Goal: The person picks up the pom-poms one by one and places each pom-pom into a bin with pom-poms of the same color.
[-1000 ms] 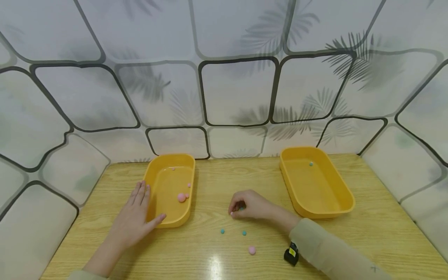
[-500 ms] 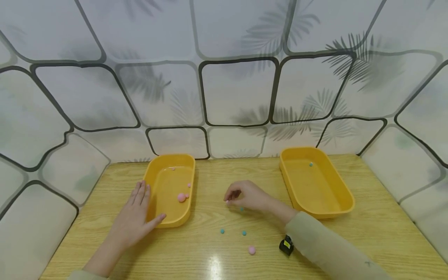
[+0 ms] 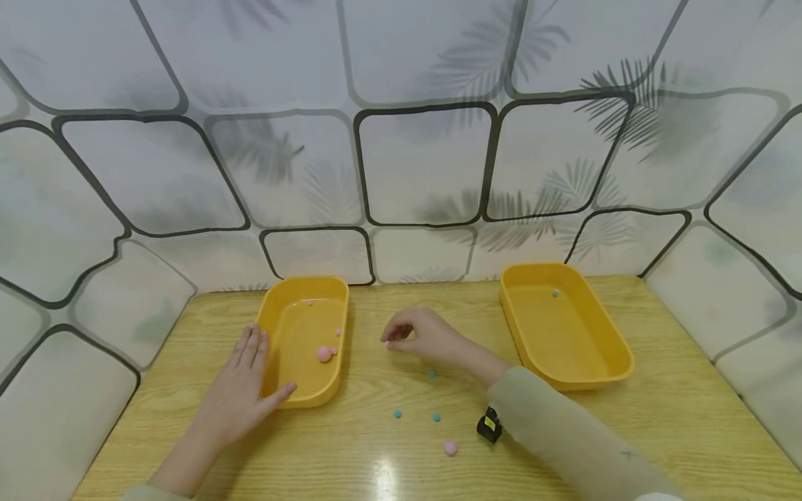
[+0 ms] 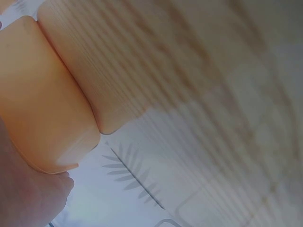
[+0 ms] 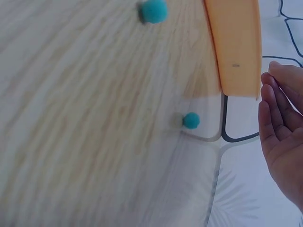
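Observation:
My right hand (image 3: pixel 429 337) is over the table between the two trays, its thumb and fingertips pinching a small pink pom-pom (image 3: pixel 387 344). In the right wrist view the fingers come together and the pom-pom cannot be made out. My left hand (image 3: pixel 234 393) rests along the outer side of the left yellow tray (image 3: pixel 297 334), fingers straight, thumb over the near rim. Several pink pom-poms lie in that tray, the largest pink pom-pom (image 3: pixel 324 354) near its right wall. The right yellow tray (image 3: pixel 570 341) holds one teal pom-pom (image 3: pixel 555 293).
On the wooden table (image 3: pixel 363 452) lie a teal pom-pom (image 3: pixel 397 414), another teal pom-pom (image 3: pixel 436 417), a third teal pom-pom (image 3: pixel 432 374) and a larger pink pom-pom (image 3: pixel 450 448). A black device (image 3: pixel 489 425) sits at my right cuff. Patterned padded walls surround the table.
My right hand has moved left and away from me, toward the left tray, with the pink pom-pom pinched. The left hand and both trays have stayed in place.

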A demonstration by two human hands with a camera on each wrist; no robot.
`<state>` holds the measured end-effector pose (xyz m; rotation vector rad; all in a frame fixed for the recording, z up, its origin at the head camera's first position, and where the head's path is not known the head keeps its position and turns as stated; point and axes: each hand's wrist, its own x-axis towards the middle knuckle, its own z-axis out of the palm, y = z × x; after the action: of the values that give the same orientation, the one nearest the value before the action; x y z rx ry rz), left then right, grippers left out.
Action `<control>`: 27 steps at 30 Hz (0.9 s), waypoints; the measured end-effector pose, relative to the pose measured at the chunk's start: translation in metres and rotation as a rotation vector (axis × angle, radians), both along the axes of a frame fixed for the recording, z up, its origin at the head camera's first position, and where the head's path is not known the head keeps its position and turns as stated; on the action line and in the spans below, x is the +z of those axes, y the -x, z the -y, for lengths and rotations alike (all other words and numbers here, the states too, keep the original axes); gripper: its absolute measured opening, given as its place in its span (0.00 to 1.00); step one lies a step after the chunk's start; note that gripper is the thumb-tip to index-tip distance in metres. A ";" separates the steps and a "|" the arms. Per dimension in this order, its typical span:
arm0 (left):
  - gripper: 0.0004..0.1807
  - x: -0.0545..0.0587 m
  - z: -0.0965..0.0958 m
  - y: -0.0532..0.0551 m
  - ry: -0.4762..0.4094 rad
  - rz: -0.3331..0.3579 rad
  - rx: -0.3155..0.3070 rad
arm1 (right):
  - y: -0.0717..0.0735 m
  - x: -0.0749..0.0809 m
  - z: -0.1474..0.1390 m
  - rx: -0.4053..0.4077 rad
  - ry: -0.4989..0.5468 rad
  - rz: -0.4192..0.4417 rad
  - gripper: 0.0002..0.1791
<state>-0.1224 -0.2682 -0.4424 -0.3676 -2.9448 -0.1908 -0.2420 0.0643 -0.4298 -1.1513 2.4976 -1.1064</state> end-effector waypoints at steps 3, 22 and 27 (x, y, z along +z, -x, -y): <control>0.53 -0.001 0.000 0.001 0.001 0.000 -0.002 | 0.004 0.002 0.008 -0.007 0.003 -0.008 0.06; 0.53 0.001 -0.001 -0.001 -0.002 0.002 0.002 | 0.023 0.021 0.052 0.022 -0.003 -0.095 0.04; 0.53 0.000 -0.001 0.000 -0.015 -0.009 -0.005 | 0.026 0.022 0.062 0.018 0.004 -0.085 0.05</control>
<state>-0.1221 -0.2676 -0.4419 -0.3727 -2.9318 -0.2104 -0.2678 0.0021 -0.4078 -1.2442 2.5435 -1.0800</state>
